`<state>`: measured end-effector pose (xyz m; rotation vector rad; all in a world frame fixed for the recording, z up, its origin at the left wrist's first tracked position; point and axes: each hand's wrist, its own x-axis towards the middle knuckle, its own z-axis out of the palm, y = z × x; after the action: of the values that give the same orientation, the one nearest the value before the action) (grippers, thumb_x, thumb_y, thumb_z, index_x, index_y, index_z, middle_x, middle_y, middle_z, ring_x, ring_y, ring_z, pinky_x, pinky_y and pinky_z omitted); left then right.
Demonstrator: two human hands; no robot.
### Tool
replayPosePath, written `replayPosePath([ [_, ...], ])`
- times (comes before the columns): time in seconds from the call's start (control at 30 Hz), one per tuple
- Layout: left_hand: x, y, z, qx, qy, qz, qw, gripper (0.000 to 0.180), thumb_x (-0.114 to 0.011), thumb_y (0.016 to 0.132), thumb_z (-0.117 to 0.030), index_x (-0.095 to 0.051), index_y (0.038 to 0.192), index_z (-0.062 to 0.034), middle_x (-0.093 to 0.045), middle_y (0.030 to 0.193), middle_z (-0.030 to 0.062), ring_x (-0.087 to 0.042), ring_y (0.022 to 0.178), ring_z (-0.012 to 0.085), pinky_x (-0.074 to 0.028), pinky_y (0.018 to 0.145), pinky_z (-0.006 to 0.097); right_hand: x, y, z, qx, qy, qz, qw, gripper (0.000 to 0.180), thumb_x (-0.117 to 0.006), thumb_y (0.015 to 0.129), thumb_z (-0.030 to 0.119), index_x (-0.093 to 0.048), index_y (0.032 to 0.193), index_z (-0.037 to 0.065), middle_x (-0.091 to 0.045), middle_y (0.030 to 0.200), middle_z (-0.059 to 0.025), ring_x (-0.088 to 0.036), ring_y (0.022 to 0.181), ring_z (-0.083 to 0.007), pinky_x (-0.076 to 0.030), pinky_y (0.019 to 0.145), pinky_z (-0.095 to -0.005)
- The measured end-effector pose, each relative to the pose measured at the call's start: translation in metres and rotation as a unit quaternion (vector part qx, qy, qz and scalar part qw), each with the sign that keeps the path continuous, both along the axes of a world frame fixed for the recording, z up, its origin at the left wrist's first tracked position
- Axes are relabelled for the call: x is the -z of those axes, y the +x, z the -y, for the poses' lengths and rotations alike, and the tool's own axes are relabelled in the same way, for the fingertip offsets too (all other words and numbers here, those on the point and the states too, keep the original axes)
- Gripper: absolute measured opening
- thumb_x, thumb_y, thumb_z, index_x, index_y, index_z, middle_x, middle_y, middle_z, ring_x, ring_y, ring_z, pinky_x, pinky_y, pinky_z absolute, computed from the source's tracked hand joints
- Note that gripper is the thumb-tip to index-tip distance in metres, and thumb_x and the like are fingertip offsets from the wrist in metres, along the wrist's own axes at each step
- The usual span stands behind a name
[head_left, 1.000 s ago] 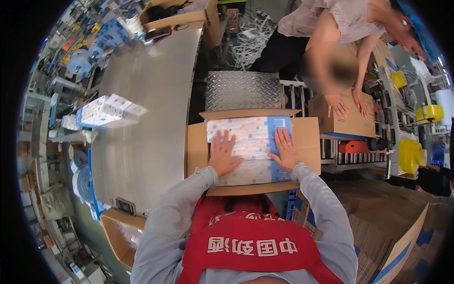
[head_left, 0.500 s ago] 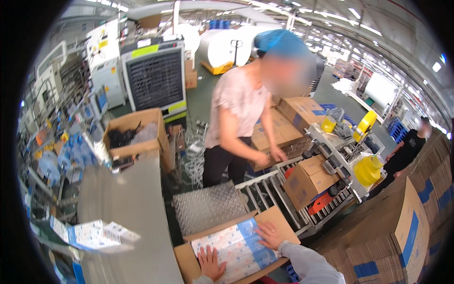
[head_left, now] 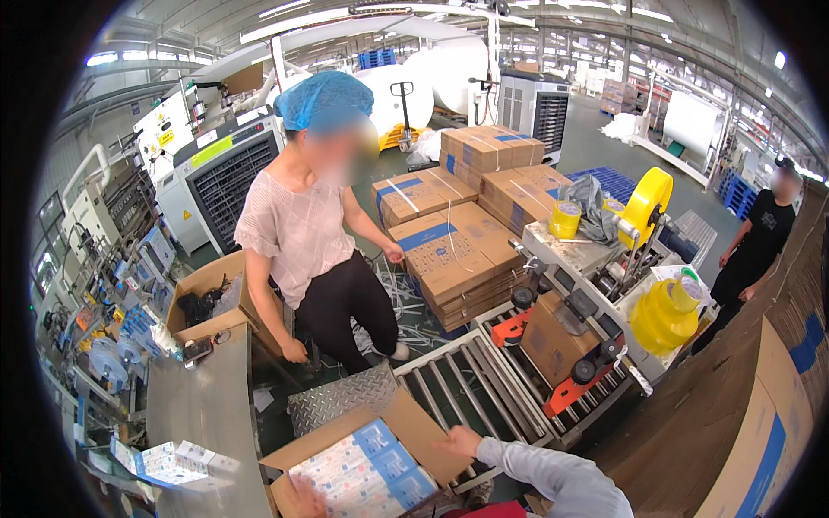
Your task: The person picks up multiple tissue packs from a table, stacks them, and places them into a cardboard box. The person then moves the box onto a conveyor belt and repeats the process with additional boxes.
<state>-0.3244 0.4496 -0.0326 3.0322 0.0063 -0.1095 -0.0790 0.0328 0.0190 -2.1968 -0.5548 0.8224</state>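
Note:
An open cardboard carton stands low in front of me, tightly filled with white and blue printed packs. My right hand is at the outer edge of the right carton flap, fingers curled over it. At the carton's near left, my left hand lies over the packs' edge, smeared by motion so that its fingers do not show clearly. The flap leans outward, over the roller conveyor.
A roller conveyor leads to a taping machine, where another carton sits. A co-worker in a blue hair cover stands beyond a metal tread plate. At left is a metal table; flattened cartons stand at right.
Both hands have come off the packs' top, the right to the flap. The carton at the taping machine has moved farther in. The co-worker has straightened and moved left; my view has shifted.

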Motion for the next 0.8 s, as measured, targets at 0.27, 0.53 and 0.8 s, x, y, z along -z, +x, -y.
replayPosePath([
  [0.27, 0.091, -0.02, 0.049, -0.424, -0.569, 0.075, 0.701, 0.024, -0.066, 0.087, -0.02, -0.066, 0.102, -0.0013, -0.065, 0.095, 0.0048, -0.06, 0.086, 0.0138, -0.051, 0.074, 0.03, 0.008, 0.053, 0.156, 0.146, -0.025, 0.231, 0.962, 0.059, -0.062, 0.08, 0.054, -0.062, 0.052, 0.002, -0.056, 0.054, -0.0196, -0.057, 0.051, -0.0359, -0.045, 0.051, -0.0444],
  [0.53, -0.136, 0.138, 0.294, 0.128, -0.165, -0.181, 0.961, 0.103, -0.074, 0.068, -0.058, -0.031, 0.142, 0.0006, -0.04, 0.141, 0.0228, -0.025, 0.137, 0.0401, -0.018, 0.111, 0.052, -0.048, 0.035, 0.15, -0.082, -0.258, 0.014, 0.962, 0.105, -0.039, 0.086, 0.068, 0.008, 0.144, -0.007, -0.038, 0.135, -0.0325, -0.055, 0.108, -0.0425, -0.045, 0.09, -0.0449],
  [0.8, -0.023, 0.223, 0.276, -0.23, -0.108, -0.034, 0.967, 0.134, -0.072, 0.053, -0.073, -0.005, 0.149, -0.0083, -0.019, 0.147, 0.0291, -0.021, 0.136, 0.0444, -0.009, 0.105, 0.068, -0.082, 0.159, 0.078, -0.073, -0.006, 0.467, 0.881, 0.057, -0.064, 0.079, 0.039, -0.051, 0.123, 0.006, -0.051, 0.122, -0.0165, -0.045, 0.116, -0.034, -0.035, 0.099, -0.0448],
])
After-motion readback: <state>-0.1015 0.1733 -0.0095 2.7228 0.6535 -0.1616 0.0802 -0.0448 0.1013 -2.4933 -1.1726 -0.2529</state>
